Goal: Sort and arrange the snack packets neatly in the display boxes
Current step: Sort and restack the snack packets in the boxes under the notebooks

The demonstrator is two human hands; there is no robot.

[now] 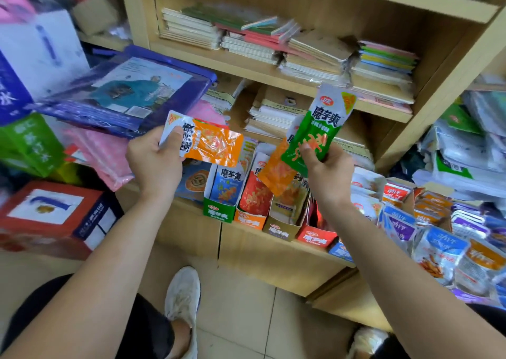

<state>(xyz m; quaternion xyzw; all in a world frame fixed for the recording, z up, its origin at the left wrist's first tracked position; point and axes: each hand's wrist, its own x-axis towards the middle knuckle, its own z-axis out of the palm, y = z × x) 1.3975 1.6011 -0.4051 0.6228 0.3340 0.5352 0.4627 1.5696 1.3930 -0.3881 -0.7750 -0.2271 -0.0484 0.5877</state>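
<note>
**While both hands hold packets above the boxes**

As the head view looks down, I see the left hand (153, 161) pinching an orange packet (210, 146) by its white end, thumb on top, so that the packet lies sideways in the air. Right hand (327, 167) has fingers curled round the bottom of a green packet (320, 128), which stands upright. A second orange packet (276, 172) hangs tilted just under it, its top tucked behind the green one; I cannot tell if the fingers grip it too. Below both hands, four display boxes (219, 212) sit side by side on the shelf ledge (191, 221), with packets standing in them. Loose packets (438, 243) are piled to their right. Notebooks (246, 38) are stacked on the shelves above.
</note>
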